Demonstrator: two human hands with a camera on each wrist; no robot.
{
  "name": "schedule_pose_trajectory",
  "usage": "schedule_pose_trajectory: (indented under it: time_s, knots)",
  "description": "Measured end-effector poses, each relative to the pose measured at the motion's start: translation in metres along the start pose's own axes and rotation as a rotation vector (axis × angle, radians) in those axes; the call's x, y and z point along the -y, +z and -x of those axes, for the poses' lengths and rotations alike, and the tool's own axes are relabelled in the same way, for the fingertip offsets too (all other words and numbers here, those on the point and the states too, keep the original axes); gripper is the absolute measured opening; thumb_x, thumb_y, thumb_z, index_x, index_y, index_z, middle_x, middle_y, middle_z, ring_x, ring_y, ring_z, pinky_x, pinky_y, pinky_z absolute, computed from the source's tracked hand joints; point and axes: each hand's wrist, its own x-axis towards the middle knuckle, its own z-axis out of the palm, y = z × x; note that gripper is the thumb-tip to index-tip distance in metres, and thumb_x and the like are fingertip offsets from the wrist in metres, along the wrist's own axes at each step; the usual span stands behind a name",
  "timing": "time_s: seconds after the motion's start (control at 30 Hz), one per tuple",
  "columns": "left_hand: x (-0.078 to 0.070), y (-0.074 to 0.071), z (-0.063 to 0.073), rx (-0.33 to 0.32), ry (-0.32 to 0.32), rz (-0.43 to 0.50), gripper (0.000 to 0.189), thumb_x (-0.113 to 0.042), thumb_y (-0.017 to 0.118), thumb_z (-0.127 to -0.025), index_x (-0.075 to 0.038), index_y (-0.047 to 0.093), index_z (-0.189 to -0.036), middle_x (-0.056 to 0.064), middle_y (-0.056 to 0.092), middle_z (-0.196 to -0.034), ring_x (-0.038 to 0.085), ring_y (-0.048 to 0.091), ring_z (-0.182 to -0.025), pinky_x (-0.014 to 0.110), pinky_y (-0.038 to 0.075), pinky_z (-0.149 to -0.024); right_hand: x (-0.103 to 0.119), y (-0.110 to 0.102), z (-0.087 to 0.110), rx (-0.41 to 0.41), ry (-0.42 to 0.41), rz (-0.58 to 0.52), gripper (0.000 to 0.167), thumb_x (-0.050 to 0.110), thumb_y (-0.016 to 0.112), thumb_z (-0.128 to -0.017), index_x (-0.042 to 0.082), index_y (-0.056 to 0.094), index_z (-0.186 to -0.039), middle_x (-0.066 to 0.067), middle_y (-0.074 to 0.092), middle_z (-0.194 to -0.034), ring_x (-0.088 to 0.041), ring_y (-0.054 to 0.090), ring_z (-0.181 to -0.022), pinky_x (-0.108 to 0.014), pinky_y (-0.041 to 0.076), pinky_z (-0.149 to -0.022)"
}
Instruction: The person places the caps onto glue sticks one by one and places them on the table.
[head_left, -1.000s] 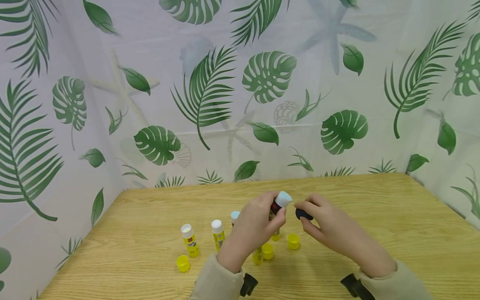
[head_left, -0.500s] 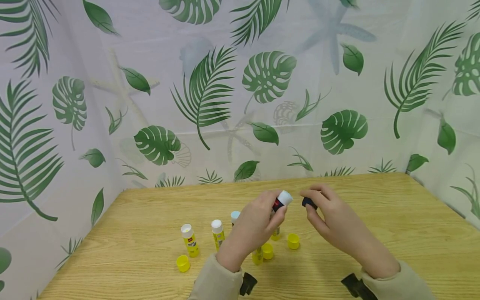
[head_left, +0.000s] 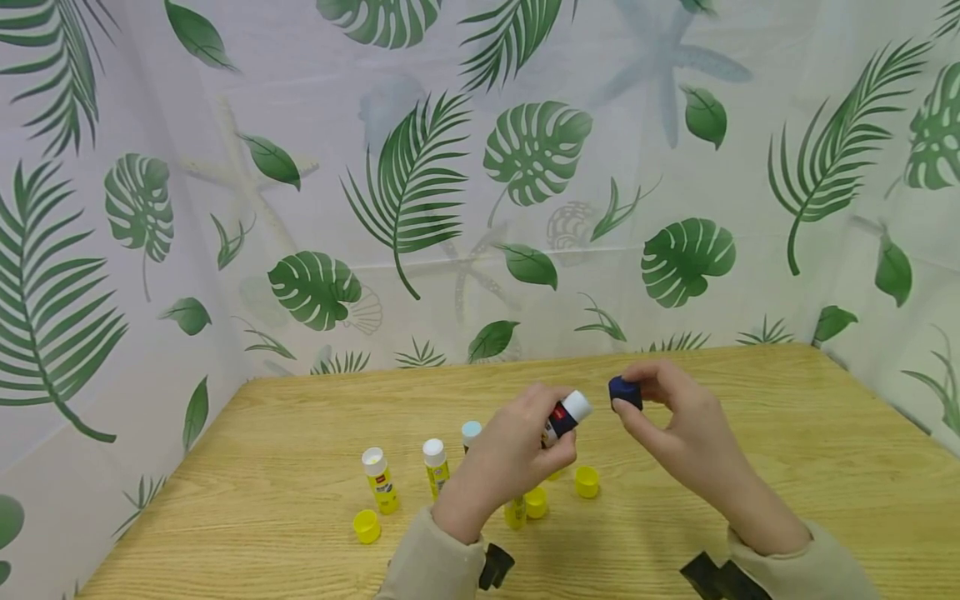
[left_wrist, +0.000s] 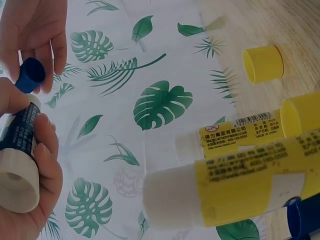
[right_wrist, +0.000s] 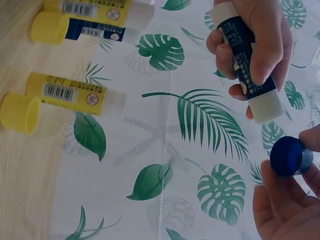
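Observation:
My left hand (head_left: 510,450) grips a dark blue glue stick (right_wrist: 243,57), its white top end tilted up toward the right. Between thumb and fingers, my right hand (head_left: 678,417) pinches a dark blue cap (head_left: 625,393), apart from the glue stick. In the right wrist view the cap's hollow opening faces the camera. Below the hands stand several uncapped glue sticks, including a yellow one (head_left: 381,483) at the left and another yellow one (head_left: 436,468) beside it. Part of a glue stick with a pale top (head_left: 471,433) is hidden behind my left hand.
Yellow caps lie on the wooden table (head_left: 285,483): one cap (head_left: 367,527) at the left front, another cap (head_left: 587,482) right of the sticks, and a third (head_left: 536,502) by a yellow stick. A leaf-patterned cloth (head_left: 450,208) hangs behind the table.
My right hand has moved up and to the right with the blue cap, widening the gap to the glue stick. The left hand has shifted slightly, tilting the stick further to the right.

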Motion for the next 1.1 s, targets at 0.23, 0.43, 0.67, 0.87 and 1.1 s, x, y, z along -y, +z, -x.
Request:
schedule_pose_trajectory:
  time_s: [0.23, 0.43, 0.67, 0.87, 1.1]
  knots:
    - [0.0001, 0.0002, 0.0000, -0.061, 0.044, -0.012, 0.030, -0.010, 0.060, -0.080, -0.001, 0.051, -0.108, 0.006, 0.054, -0.095, 0.007, 0.049, -0.066, 0.008, 0.039, -0.056, 0.0044, -0.0001, -0.0013, -0.008, 0.040, -0.083, 0.028, -0.010, 0.064, -0.073, -0.002, 0.054, -0.098, -0.004, 0.058, -0.092, -0.006, 0.050, -0.079, -0.015, 0.043, -0.064]
    - [-0.0019, -0.0008, -0.0003, -0.103, 0.061, -0.032, 0.029, -0.012, 0.063, -0.079, -0.001, 0.052, -0.103, 0.005, 0.056, -0.087, 0.008, 0.050, -0.063, 0.008, 0.039, -0.056, 0.0057, 0.0012, -0.0008, 0.007, 0.062, -0.184, 0.028, -0.013, 0.061, -0.075, -0.006, 0.052, -0.101, -0.007, 0.056, -0.094, -0.005, 0.052, -0.081, -0.014, 0.045, -0.068]
    - [-0.0036, -0.0026, -0.0005, -0.162, 0.099, -0.084, 0.026, -0.010, 0.063, -0.079, -0.001, 0.053, -0.101, 0.005, 0.058, -0.086, 0.008, 0.053, -0.062, 0.009, 0.041, -0.056, 0.0066, 0.0013, -0.0009, 0.031, 0.061, -0.229, 0.030, -0.013, 0.060, -0.075, -0.006, 0.052, -0.103, -0.009, 0.057, -0.094, -0.006, 0.054, -0.081, -0.014, 0.045, -0.070]
    - [-0.0042, -0.0033, -0.0003, -0.165, 0.101, -0.108, 0.026, -0.011, 0.063, -0.080, -0.001, 0.054, -0.102, 0.005, 0.058, -0.089, 0.008, 0.053, -0.064, 0.010, 0.042, -0.057, 0.0061, 0.0021, -0.0003, 0.033, 0.056, -0.254, 0.029, -0.015, 0.060, -0.075, -0.007, 0.053, -0.102, -0.010, 0.058, -0.094, -0.005, 0.056, -0.081, -0.015, 0.046, -0.070]
    - [-0.0048, -0.0029, -0.0002, -0.145, 0.114, -0.143, 0.026, -0.013, 0.063, -0.081, -0.002, 0.054, -0.103, 0.005, 0.058, -0.091, 0.008, 0.054, -0.067, 0.010, 0.042, -0.059, 0.0057, 0.0031, 0.0009, 0.022, 0.076, -0.268, 0.029, -0.015, 0.059, -0.075, -0.007, 0.053, -0.102, -0.011, 0.057, -0.093, -0.005, 0.056, -0.081, -0.015, 0.046, -0.070]
